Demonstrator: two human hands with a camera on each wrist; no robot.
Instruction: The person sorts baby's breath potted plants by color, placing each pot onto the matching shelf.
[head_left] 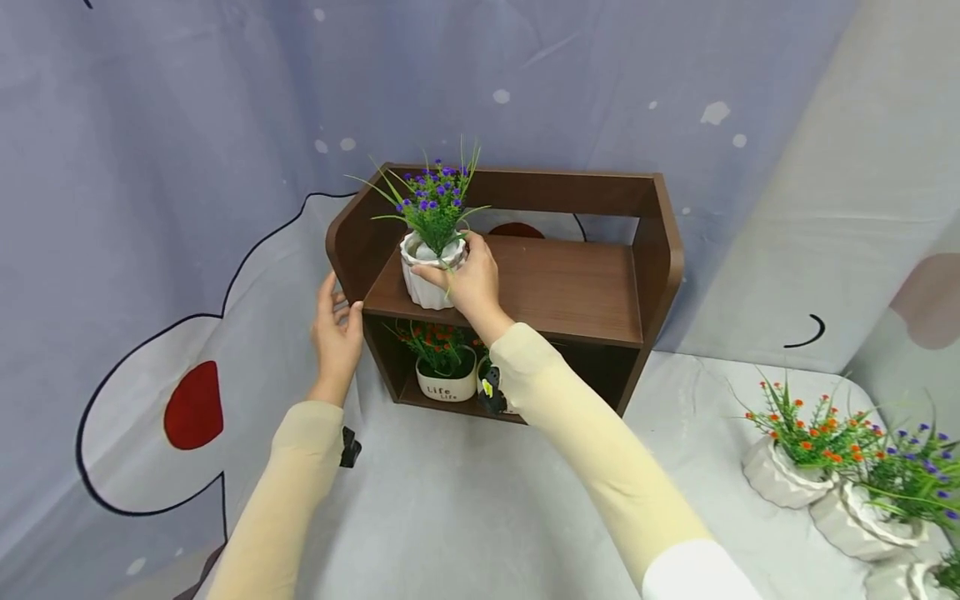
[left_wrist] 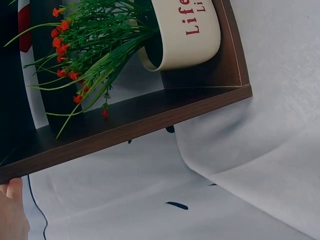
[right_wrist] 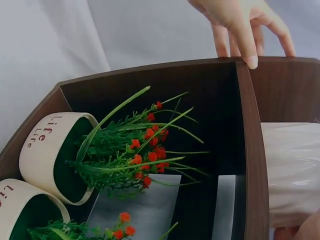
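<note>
A two-tier dark brown wooden shelf (head_left: 570, 283) stands against the curtain backdrop. My right hand (head_left: 477, 279) grips the ribbed white pot of a purple-flowered artificial plant (head_left: 422, 286), thumb at the front and fingers around its right side. The pot is at the left end of the upper tier. My left hand (head_left: 335, 342) touches the shelf's left side panel, fingers along the outside and thumb at the front edge; in the right wrist view its thumb (right_wrist: 251, 61) lies at the end of the middle board. Below, a cream "Life" pot (head_left: 447, 387) with red flowers sits on the lower tier.
Beside that pot, a second cream pot (right_wrist: 10, 202) is partly hidden behind my right forearm in the head view. At the right are a white pot with orange flowers (head_left: 783, 475), one with purple flowers (head_left: 862, 525), and another white pot (head_left: 900, 583) cut off by the frame.
</note>
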